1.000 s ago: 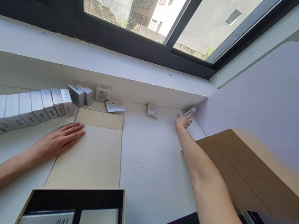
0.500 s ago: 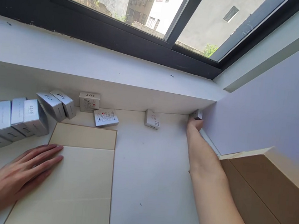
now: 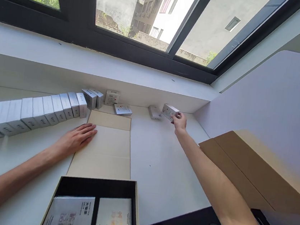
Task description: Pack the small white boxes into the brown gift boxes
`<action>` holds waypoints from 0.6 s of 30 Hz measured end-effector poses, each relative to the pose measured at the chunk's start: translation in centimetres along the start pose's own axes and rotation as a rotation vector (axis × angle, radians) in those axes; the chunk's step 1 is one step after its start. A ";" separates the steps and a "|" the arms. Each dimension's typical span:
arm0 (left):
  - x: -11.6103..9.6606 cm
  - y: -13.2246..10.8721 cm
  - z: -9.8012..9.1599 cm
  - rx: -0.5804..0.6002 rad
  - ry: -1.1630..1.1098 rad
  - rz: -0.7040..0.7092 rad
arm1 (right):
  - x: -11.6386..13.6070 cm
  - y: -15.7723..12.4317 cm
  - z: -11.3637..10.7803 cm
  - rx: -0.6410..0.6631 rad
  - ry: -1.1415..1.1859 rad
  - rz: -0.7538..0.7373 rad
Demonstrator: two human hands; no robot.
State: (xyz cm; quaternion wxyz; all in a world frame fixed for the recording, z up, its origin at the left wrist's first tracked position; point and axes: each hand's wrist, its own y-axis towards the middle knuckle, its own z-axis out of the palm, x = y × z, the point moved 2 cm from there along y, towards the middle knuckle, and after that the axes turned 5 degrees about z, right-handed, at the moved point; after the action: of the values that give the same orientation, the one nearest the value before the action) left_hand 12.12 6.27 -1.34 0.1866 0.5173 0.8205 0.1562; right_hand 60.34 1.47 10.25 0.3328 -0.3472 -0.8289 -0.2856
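Head view: the camera is looking down on a white desk (image 3: 157,164) that is sitting below a black-framed window (image 3: 135,49).
Right hand: the right hand (image 3: 179,122) is stretching out toward the far edge of the desk, short of the far right corner. Its thumb and fingertips are closing around a small white box (image 3: 169,111) in a pinch.
Small white box: it is being held tilted at the far edge, just right of a lying white box (image 3: 155,112). Whether the two are touching, or whether the held box is clear of the desk, cannot be told.
Left hand: the left hand (image 3: 78,138) is lying flat, palm down, with its fingers stretched out together and gripping nothing. Its fingertips are resting on the left edge of a beige lid flap (image 3: 104,150).
Beige lid flap: it is lying open in the middle of the desk and joining an open gift box (image 3: 95,187) with a black interior at the near edge.
Gift box contents: two printed packs (image 3: 71,214) are lying side by side inside.
Row of white boxes (image 3: 31,111): they are leaning on one another like fallen dominoes, running from the left edge toward the flap's far left corner.
Far edge: two grey boxes (image 3: 93,98) are leaning together, an upright labelled box (image 3: 112,97) is standing beside them, and a flat labelled box (image 3: 122,109) is lying in front of it.
Right edge: a brown cardboard carton (image 3: 254,171) is resting against the white wall.
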 end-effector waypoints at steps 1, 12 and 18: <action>0.0 0.0 0.0 -0.003 -0.004 -0.011 | 1.1 -1.9 -0.6 0.042 0.005 -0.063; 1.1 -0.4 -0.5 0.056 -0.017 -0.056 | 6.8 -26.2 -7.9 0.596 -0.153 -1.280; 1.1 -0.3 -0.8 0.089 -0.030 -0.074 | 4.9 -29.1 -6.5 0.847 -0.255 -1.478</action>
State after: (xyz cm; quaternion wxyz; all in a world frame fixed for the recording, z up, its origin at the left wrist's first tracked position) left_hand 11.03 7.09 -0.91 0.1812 0.4966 0.8424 0.1048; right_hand 37.70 -18.57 10.91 0.0674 0.4056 -0.9099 -0.0546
